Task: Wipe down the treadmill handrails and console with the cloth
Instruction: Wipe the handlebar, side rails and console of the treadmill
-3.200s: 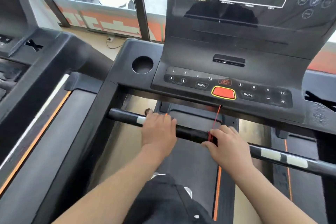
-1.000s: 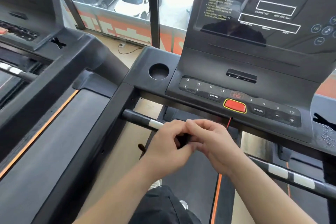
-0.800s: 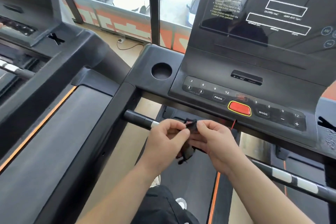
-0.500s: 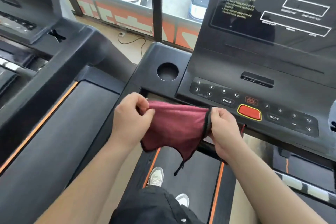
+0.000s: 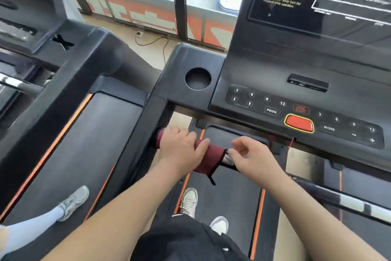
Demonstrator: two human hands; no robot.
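A dark red cloth (image 5: pixel 211 158) with black trim lies wrapped over the left end of the treadmill's front handrail (image 5: pixel 349 203), a black bar with silver bands. My left hand (image 5: pixel 179 146) grips the cloth and the bar beneath it, close to the side rail (image 5: pixel 152 116). My right hand (image 5: pixel 254 159) is just right of the cloth, its curled fingers pinching the cloth's trimmed edge. Above the hands stands the black console (image 5: pixel 275 83), with its button row and dark screen.
A red stop button (image 5: pixel 299 123) with a red safety cord sits on the console, and a round cup holder (image 5: pixel 197 78) at its left. A second treadmill (image 5: pixel 95 133) stands to the left, with another person's shoe (image 5: pixel 72 201) on its belt. My shoes (image 5: pixel 189 199) are on the belt below.
Earlier both hands held the bare handrail. They then unfolded the red cloth, stretched it between them, and have now lowered it onto the bar's left end, where my left hand closed over it.
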